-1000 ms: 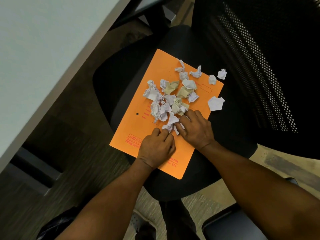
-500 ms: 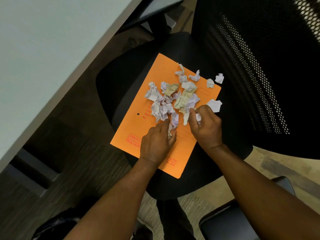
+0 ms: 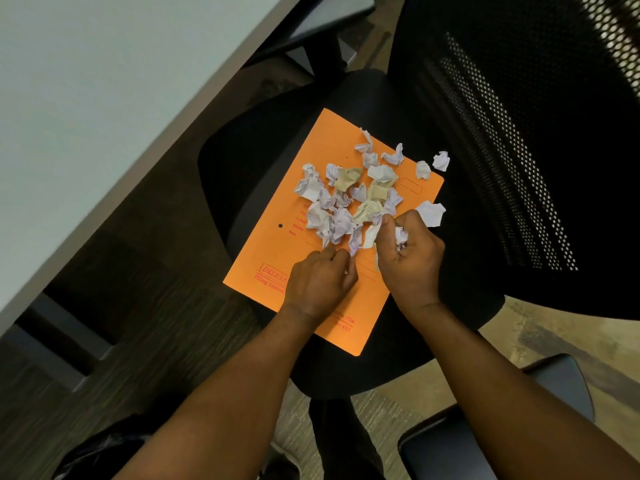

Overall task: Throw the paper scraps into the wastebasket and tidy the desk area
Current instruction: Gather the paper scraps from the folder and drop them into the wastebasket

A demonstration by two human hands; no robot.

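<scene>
Several crumpled white and beige paper scraps [image 3: 349, 199] lie heaped on an orange file folder [image 3: 277, 268] that rests on a black office chair seat [image 3: 242, 174]. Two scraps [image 3: 440, 161] sit off the folder's right edge, on the seat. My right hand [image 3: 408, 258] is at the heap's near right side, fingers curled around a white scrap. My left hand [image 3: 320, 280] rests on the folder just below the heap, fingers bent with their tips pinching the heap's near edge. A dark bag-lined bin [image 3: 100, 452] shows at the bottom left.
A pale desk top [image 3: 86, 98] runs along the left, its edge close to the chair. The chair's mesh backrest [image 3: 519, 150] rises on the right. A dark chair-base leg [image 3: 485, 427] sticks out at the bottom right over carpet.
My right hand has lifted and curled around a scrap at the heap's right side. My left hand has crept a little up toward the heap. The scraps are bunched closer together.
</scene>
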